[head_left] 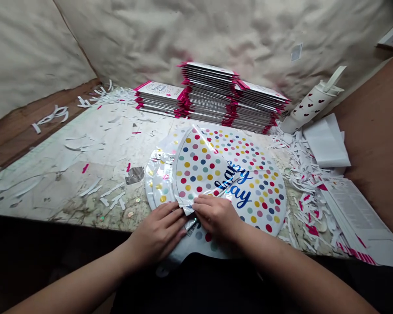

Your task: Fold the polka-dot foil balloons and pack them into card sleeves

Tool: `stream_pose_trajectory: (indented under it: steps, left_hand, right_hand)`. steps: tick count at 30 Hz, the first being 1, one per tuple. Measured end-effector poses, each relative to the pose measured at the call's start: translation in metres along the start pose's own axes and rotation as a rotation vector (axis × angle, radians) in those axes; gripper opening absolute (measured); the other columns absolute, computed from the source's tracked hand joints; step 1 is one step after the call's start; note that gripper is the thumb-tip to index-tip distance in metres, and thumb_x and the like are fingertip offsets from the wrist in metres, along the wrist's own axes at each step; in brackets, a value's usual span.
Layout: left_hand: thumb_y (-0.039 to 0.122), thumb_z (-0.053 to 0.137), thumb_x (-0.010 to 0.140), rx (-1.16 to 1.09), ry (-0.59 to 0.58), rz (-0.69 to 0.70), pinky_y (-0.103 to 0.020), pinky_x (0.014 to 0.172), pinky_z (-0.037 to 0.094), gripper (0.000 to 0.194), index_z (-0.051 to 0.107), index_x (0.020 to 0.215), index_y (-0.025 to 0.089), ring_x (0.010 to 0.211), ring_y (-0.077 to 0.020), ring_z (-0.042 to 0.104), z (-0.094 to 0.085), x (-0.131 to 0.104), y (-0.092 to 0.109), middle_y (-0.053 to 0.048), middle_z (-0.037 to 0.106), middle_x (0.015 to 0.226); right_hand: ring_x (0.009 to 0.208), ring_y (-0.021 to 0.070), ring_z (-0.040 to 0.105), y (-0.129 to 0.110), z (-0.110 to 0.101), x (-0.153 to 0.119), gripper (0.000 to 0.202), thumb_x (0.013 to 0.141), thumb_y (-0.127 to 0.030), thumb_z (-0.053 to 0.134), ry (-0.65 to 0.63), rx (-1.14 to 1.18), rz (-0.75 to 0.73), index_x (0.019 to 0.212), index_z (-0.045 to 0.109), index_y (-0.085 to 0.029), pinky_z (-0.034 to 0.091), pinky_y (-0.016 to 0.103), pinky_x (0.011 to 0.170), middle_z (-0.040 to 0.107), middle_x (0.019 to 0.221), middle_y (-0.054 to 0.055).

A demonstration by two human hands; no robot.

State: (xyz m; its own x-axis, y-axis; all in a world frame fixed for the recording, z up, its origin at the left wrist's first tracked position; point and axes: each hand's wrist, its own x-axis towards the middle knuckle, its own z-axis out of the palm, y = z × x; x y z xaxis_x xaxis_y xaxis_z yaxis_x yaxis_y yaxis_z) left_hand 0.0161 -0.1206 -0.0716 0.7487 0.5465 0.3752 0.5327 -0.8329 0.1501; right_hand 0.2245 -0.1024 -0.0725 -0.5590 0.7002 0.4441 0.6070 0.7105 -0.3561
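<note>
Round polka-dot foil sheets (265, 174) with blue lettering lie in a pile at the table's front edge. The top sheet (196, 170) is folded over into a wedge, its point toward me. At the wedge's lower left, my left hand (162, 231) has its fingers together on the sheet's edge, thumb lower down. My right hand (218, 216) is closed, pinching the folded sheet just right of its tip. Both hands nearly touch.
Stacks of pink-edged packets (209, 93) stand at the back. A white heart-patterned roll (311, 107), paper shreds (301, 174) and flat printed packaging (356, 213) are on the right. White scraps (85, 141) litter the left side.
</note>
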Motion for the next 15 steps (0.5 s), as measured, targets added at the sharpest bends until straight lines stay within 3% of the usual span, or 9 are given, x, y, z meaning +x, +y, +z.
stream_pose_trajectory:
  steps: [7, 11, 13, 15]
  left_hand:
    - [0.019, 0.052, 0.085, -0.010, 0.044, -0.010, -0.036, 0.093, 0.048, 0.019, 0.062, 0.101, 0.015, 0.104, -0.0223, 0.057, -0.002, -0.006, -0.004, -0.010, 0.064, 0.101]
    - [0.022, 0.057, 0.082, 0.045, 0.119, 0.013, -0.040, 0.091, 0.048, 0.019, 0.060, 0.099, 0.015, 0.103, -0.0245, 0.055, -0.007, -0.003, -0.002, -0.011, 0.062, 0.103]
    - [0.023, 0.055, 0.083, 0.086, 0.083, 0.048, -0.042, 0.089, 0.047, 0.022, 0.058, 0.103, 0.015, 0.100, -0.0240, 0.056, -0.008, 0.002, -0.001, -0.010, 0.063, 0.101]
    - [0.018, 0.048, 0.086, 0.092, -0.007, 0.084, -0.039, 0.086, 0.049, 0.019, 0.059, 0.101, 0.015, 0.092, -0.0207, 0.058, -0.008, 0.008, -0.001, -0.008, 0.064, 0.094]
  right_hand:
    - [0.101, 0.0197, 0.061, -0.007, 0.000, -0.018, 0.020, 0.084, -0.018, 0.048, 0.001, 0.010, -0.066, 0.096, 0.065, -0.017, 0.047, 0.030, 0.093, 0.069, 0.102, 0.006]
    - [0.105, 0.0185, 0.059, -0.004, 0.004, -0.023, 0.020, 0.083, -0.018, 0.049, -0.023, 0.037, -0.023, 0.097, 0.064, -0.018, 0.046, 0.030, 0.095, 0.067, 0.106, 0.006]
    - [0.104, 0.0192, 0.059, -0.005, 0.000, -0.018, 0.022, 0.082, -0.018, 0.049, -0.040, 0.029, -0.018, 0.099, 0.064, -0.018, 0.047, 0.030, 0.093, 0.067, 0.107, 0.006]
    - [0.101, 0.0199, 0.061, -0.014, -0.016, -0.008, 0.026, 0.081, -0.015, 0.047, -0.022, 0.019, -0.093, 0.101, 0.063, -0.015, 0.049, 0.031, 0.090, 0.067, 0.105, 0.007]
